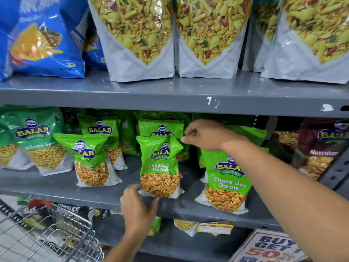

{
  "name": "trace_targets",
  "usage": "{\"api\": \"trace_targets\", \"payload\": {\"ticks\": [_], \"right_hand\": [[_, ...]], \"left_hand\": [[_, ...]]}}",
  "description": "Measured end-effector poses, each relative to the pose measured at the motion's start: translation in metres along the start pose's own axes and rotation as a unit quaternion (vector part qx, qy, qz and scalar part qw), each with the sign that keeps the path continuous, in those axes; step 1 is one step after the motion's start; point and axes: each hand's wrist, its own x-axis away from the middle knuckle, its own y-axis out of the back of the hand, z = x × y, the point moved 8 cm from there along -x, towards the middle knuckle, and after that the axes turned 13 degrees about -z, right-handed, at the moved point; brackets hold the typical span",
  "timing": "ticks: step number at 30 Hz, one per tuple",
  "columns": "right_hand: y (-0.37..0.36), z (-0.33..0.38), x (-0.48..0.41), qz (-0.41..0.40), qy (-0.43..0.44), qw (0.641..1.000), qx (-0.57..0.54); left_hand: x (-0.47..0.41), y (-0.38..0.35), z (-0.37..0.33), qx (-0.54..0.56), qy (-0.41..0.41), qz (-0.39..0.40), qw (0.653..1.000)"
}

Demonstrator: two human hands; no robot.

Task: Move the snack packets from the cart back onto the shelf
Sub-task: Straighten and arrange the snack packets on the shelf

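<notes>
— Hands first: what were they doing in the head view?

— Left hand (138,204) sat at the front edge of the middle shelf (113,197), fingers curled loosely against the bottom corner of a green packet (160,167). It was blurred, so I couldn't tell whether it truly gripped. Right hand (204,136) reached in above, thumb and fingers narrowed near that packet's folded top corner, holding nothing that I could see.

— Where was the packet itself?

— Upright on the middle shelf, near the front, marked Chana Jor Garam. A second packet (226,182) of the same kind stood to its right, partly under the right forearm, and a third (90,159) stood to its left. More green packets were lined up behind them.

— And the cart?

— Cart (56,235) was at the lower left, a wire basket with a red handle. What lay inside wasn't clear through the mesh.

— Anything else?

— Grey pouches (139,38) of yellow mix and blue bags (45,38) stood on the shelf above. A promo sign (272,248) showed at the lower right.
</notes>
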Motion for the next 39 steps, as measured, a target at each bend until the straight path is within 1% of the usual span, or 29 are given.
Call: {"api": "trace_targets", "payload": {"ticks": [1,4,5,6,10,12,14,18,20,23,25,28,31,32,34,35,36,38,39], "right_hand": [[-0.009,0.007,-0.005,0.012,0.009,1.000,0.024],[-0.034,0.022,-0.015,0.065,0.029,0.995,0.070],[-0.038,0.023,-0.016,0.080,0.028,0.994,0.072],[-0.040,0.023,-0.019,0.085,0.020,0.994,0.071],[-0.030,0.012,-0.027,0.075,-0.038,0.995,0.056],[-0.025,0.005,-0.025,0.085,-0.070,0.993,0.041],[-0.027,0.004,-0.026,0.099,-0.075,0.991,0.039],[-0.036,0.033,-0.037,0.108,-0.057,0.993,0.002],[-0.040,0.055,-0.044,0.093,-0.043,0.994,-0.026],[-0.049,0.084,-0.051,0.074,-0.014,0.996,-0.040],[-0.055,0.092,-0.057,0.054,-0.006,0.998,-0.044],[-0.057,0.086,-0.066,0.027,-0.018,0.998,-0.057],[-0.066,0.097,-0.075,0.038,-0.006,0.997,-0.072],[-0.067,0.101,-0.078,0.026,-0.010,0.995,-0.094],[-0.065,0.113,-0.080,0.011,-0.002,0.993,-0.121],[-0.087,0.155,-0.099,0.023,0.026,0.989,-0.142],[-0.093,0.169,-0.104,0.029,0.035,0.990,-0.134],[-0.100,0.189,-0.107,0.021,0.065,0.991,-0.115],[-0.107,0.196,-0.111,0.018,0.077,0.991,-0.105]], "left_hand": [[-0.016,-0.006,0.013,-0.041,-0.010,0.034,0.999],[-0.043,-0.035,0.028,-0.070,-0.049,0.205,0.975],[-0.045,-0.044,0.027,-0.083,-0.063,0.246,0.964],[-0.047,-0.048,0.027,-0.093,-0.074,0.266,0.957],[-0.055,-0.047,0.027,-0.074,-0.088,0.244,0.963],[-0.057,-0.049,0.030,-0.057,-0.090,0.243,0.964],[-0.059,-0.051,0.032,-0.050,-0.085,0.251,0.963],[-0.060,-0.054,0.032,-0.042,-0.083,0.269,0.959],[-0.059,-0.054,0.031,-0.038,-0.088,0.279,0.956],[-0.060,-0.053,0.030,-0.045,-0.088,0.285,0.953],[-0.061,-0.051,0.029,-0.044,-0.089,0.289,0.952],[-0.058,-0.049,0.024,-0.033,-0.102,0.302,0.947],[-0.051,-0.041,0.026,-0.035,-0.118,0.302,0.945],[-0.051,-0.036,0.024,-0.026,-0.129,0.293,0.947],[-0.052,-0.019,0.021,0.002,-0.157,0.245,0.957],[-0.073,0.008,0.057,-0.003,-0.135,0.203,0.970],[-0.084,0.024,0.074,-0.009,-0.121,0.155,0.980],[-0.108,0.057,0.115,-0.002,-0.044,0.031,0.999],[-0.119,0.072,0.136,-0.002,0.000,-0.005,1.000]]}}
